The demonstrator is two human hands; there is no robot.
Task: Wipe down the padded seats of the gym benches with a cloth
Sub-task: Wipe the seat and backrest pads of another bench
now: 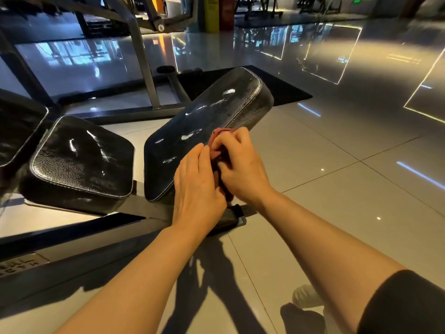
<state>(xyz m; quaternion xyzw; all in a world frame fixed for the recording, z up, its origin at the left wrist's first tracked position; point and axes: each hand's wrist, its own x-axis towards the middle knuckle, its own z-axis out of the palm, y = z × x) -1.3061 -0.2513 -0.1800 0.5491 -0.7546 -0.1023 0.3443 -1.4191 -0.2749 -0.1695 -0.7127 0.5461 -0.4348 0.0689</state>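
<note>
Both hands bunch one red cloth (218,150) at the near right edge of the long pad (207,126): the right hand (240,165) grips it, the left hand (196,182) pinches its side. Balled this tight, it may smear rather than wipe. Three black pads show, with a second pad (79,160) just left.

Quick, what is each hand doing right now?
Left hand: holding the reddish cloth, over the bench's long pad.
Right hand: fingers curled round the same cloth.
</note>
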